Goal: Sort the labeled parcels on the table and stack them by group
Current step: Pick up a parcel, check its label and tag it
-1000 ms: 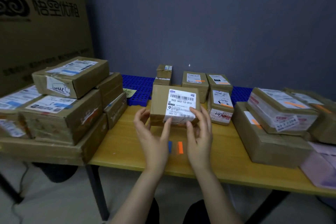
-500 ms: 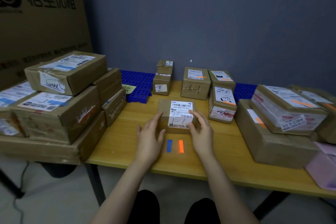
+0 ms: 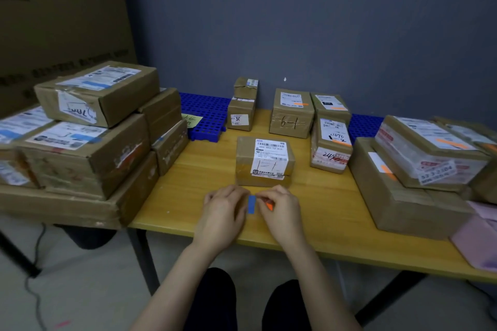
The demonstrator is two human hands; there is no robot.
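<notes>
Both hands rest on the near edge of the yellow surface [image 3: 188,183], close together, knuckles up and fingers curled down. The left hand [image 3: 223,212] has its fingertips at the upper end of a blue strip [image 3: 251,204] that lies between the two hands; I cannot tell whether it grips the strip or only touches it. The right hand [image 3: 281,213] curls its fingers and thumb round an orange strip [image 3: 269,206], which shows only partly beneath them.

Just beyond the fingertips of both hands, and apart from them, sits a small brown parcel [image 3: 265,161], flat on the surface. Its white barcode label faces up and wraps onto the near side, with "1-1" handwritten on it.

Farther beyond the hands stand a two-box stack [image 3: 242,107], a box marked "6-1" [image 3: 291,115] and, to the right of that, more small boxes [image 3: 332,142] with orange marks on their labels. A blue plastic grid [image 3: 207,113] lies beyond the left hand, with a yellow note [image 3: 191,119] at its left end.

Well to the left of the left hand rises a pile of large boxes [image 3: 91,142], several with blue marks on their labels. Well to the right of the right hand lie other large boxes [image 3: 419,169], stacked and orange-marked, with a pink sheet [image 3: 478,236] near them at the surface's edge.
</notes>
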